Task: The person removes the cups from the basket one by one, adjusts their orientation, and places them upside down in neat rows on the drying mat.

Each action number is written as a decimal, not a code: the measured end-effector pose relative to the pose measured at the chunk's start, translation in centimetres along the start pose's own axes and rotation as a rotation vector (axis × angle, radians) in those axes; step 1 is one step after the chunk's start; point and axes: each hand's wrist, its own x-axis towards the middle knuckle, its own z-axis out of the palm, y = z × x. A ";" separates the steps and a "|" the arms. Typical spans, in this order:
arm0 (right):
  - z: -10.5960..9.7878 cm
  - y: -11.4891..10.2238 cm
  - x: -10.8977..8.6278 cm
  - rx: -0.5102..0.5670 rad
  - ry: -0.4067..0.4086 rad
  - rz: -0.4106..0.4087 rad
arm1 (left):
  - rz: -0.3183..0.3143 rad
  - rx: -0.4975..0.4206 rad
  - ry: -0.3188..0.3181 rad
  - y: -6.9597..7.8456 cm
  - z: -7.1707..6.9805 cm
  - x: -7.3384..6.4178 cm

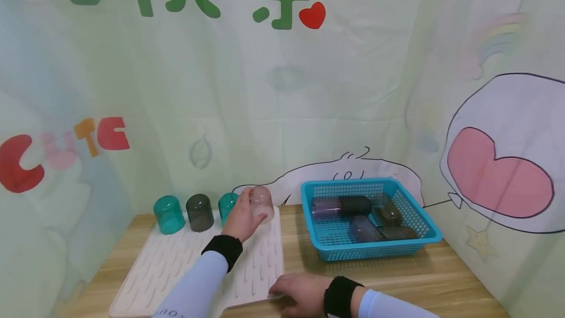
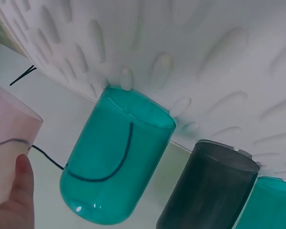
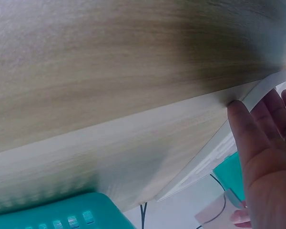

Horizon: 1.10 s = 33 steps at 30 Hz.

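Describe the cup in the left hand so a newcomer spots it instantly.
On the wooden table, find the white mat beside the blue basket. Near its far right corner, the left hand holds the cup. Pale pink sets it apart from the two teal cups and dark grey cup alongside.

Wood table [image 1: 432, 278] before you, pale tan top, grain running mostly side to side. To your left, white tray [image 1: 163, 264] flat on table, drop-shaped ridges over its surface, far edge close to table's back. To your right, blue basket [image 1: 375, 251] stands upright on table, toward back, apart from tray. Strip of wood shows between tray and basket; basket's shadow falls across wood.
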 end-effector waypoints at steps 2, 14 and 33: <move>0.0 0.0 -0.1 0.005 -0.005 0.005 | -0.003 0.014 -0.001 -0.2 0.6 0.3; 0.4 0.5 0.0 -0.007 -0.002 0.000 | -0.033 0.057 -0.052 -1.2 3.1 1.4; 0.5 0.6 0.1 0.021 -0.016 0.023 | -0.041 0.059 -0.106 -2.0 4.7 1.7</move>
